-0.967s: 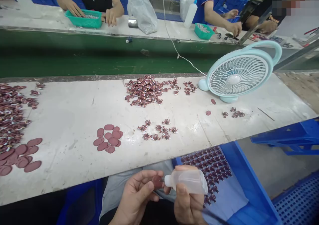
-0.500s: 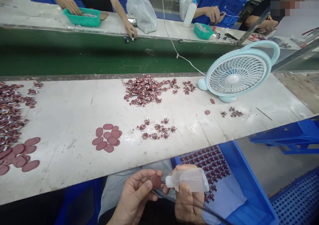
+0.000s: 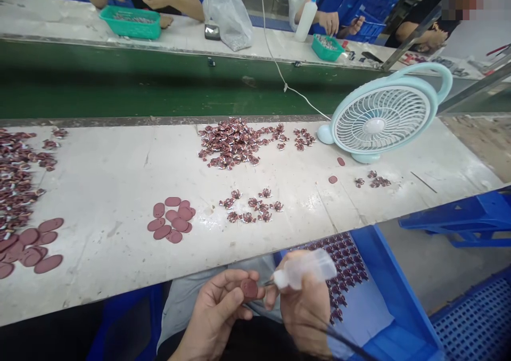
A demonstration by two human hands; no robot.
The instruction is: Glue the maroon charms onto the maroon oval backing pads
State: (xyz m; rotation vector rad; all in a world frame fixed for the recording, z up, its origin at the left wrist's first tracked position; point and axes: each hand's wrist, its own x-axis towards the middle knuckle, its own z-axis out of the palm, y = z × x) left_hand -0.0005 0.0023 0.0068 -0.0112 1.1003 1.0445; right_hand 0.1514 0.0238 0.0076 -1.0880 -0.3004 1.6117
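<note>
Below the table's near edge, my left hand (image 3: 215,313) pinches a small maroon oval piece (image 3: 249,288) between thumb and fingers. My right hand (image 3: 305,310) grips a clear squeeze bottle (image 3: 305,268), tilted with its thin nozzle pointing left and touching the oval piece. On the white table (image 3: 112,174) lie a cluster of maroon oval pieces (image 3: 172,221), a small group of dark red decorated pieces (image 3: 251,207) and a larger heap of them (image 3: 235,142) further back.
A pale blue desk fan (image 3: 381,119) stands at the right, its cord running back. A blue tray (image 3: 393,297) by my right knee holds rows of finished pieces. More ovals and pieces lie at the far left (image 3: 24,212). Other people work at green baskets (image 3: 131,23) beyond the green conveyor.
The bottle has tilted up, its base rising while the nozzle stays at the oval piece. Across the conveyor, a person's hands have drawn back to the green basket.
</note>
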